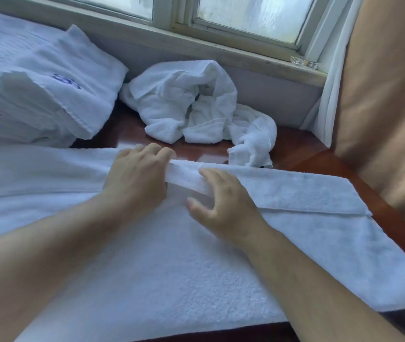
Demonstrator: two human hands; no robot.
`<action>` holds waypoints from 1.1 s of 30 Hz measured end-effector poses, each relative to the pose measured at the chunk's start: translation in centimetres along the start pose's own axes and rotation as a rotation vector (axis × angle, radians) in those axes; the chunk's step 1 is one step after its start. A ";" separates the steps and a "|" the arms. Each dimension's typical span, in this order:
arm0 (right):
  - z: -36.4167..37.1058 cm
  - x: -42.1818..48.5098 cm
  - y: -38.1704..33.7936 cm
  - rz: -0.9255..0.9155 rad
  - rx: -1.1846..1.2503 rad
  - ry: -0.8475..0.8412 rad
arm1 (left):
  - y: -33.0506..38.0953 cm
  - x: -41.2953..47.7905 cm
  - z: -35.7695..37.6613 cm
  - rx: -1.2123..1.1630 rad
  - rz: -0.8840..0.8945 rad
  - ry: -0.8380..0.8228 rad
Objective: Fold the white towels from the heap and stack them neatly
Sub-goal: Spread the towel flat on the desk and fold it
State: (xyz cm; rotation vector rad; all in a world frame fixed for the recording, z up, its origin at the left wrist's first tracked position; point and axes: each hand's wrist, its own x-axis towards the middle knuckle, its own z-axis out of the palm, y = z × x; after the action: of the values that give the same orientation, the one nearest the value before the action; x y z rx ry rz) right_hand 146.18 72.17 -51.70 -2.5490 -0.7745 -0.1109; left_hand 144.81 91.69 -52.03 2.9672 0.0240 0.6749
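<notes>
Towel (172,255): centre frame, far edge folded over.
Left hand (137,178): your fingers grip the fold.
Right hand (223,203): pinches the fold.
Heap (191,104): upper centre.
Stack (36,95): upper left.

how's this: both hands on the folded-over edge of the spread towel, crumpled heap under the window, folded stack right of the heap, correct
One slip: the head view shows the folded stack left of the crumpled heap, not right. Left hand and right hand are on the folded-over edge of the spread towel, heap under the window.
</notes>
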 end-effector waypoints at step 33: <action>5.7 0.9 -10.8 -0.498 -0.373 0.012 | -18.3 -16.2 -9.7 0.098 0.003 -0.126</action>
State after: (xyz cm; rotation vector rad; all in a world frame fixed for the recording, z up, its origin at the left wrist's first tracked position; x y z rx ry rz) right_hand 140.74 83.08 -52.06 -2.6207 -1.4893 -0.4683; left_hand 126.18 110.19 -52.15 3.0978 0.0437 0.4994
